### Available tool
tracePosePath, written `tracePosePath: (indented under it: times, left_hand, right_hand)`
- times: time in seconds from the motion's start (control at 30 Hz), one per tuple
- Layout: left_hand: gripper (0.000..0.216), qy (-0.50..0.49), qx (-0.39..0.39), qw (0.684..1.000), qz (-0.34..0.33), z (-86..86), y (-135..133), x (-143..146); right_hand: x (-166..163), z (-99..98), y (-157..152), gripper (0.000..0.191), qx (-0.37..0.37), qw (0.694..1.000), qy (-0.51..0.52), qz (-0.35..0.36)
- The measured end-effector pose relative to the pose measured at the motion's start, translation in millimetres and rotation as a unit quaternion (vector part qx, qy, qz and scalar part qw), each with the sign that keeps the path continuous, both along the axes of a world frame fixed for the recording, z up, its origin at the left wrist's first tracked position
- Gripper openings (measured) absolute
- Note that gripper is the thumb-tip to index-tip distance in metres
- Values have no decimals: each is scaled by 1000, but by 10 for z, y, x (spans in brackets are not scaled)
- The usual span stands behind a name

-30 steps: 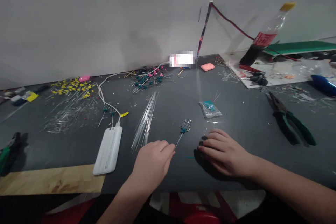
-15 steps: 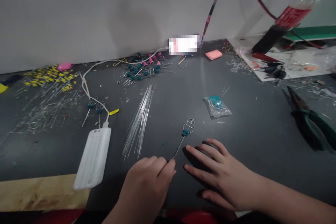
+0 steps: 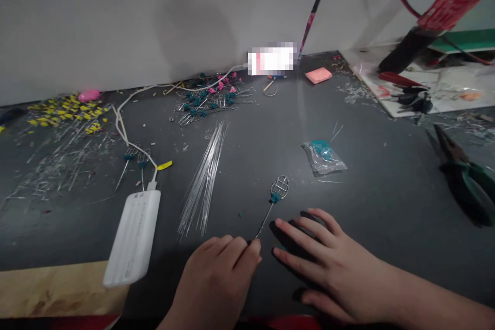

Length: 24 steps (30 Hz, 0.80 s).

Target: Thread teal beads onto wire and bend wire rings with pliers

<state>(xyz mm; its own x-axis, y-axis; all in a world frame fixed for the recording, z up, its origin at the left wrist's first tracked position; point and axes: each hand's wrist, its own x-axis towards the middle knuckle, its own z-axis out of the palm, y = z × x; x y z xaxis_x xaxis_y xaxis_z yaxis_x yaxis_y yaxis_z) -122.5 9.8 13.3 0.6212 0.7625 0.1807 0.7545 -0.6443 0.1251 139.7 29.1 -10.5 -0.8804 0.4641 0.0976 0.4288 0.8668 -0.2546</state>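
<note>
My left hand [image 3: 220, 278] is closed on the lower end of a small wire racket [image 3: 279, 188]. The racket has an oval head with crossed wires, a twisted shaft and a dab of teal clay at its throat. Its handle end is hidden in my fingers. To the right, my right hand [image 3: 325, 263] hovers low over the grey table with its fingers spread and nothing held. A bundle of straight wires [image 3: 204, 180] lies left of the racket. Beyond my right hand is a clear bag with teal clay [image 3: 323, 155].
A white power bank [image 3: 133, 237] with a cable lies at left. Behind are a heap of yellow-tipped wires [image 3: 65, 111], several teal and pink wire pieces [image 3: 209, 98] and a glowing phone [image 3: 271, 59]. Pliers [image 3: 464, 175] and a bottle [image 3: 429, 31] are at right.
The view has shifted slightly. Both hands keep nearly the same pose, the left still gripping the racket and the right still spread.
</note>
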Motion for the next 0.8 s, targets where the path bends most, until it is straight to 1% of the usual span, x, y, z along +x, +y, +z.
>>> tracePosePath:
  times: [0.1,0.27,0.37,0.57,0.8]
  left_hand:
    - [19,-3,7,1000,0,-5,1,6]
    - [20,-3,8,1000,2,-19,11,17]
    - [20,0,8,1000,-3,-22,13,19]
    - [19,4,11,1000,-5,-22,8,27]
    - [19,-3,6,1000,-2,-31,6,26]
  right_hand:
    - [-2,12,2,64,-7,1000,0,1]
    - [24,42,5,58,8,1000,8,24]
    - [22,33,3,58,9,1000,9,20]
    - [2,18,2,60,26,999,-25,16]
    - [74,37,-3,59,38,999,-12,22]
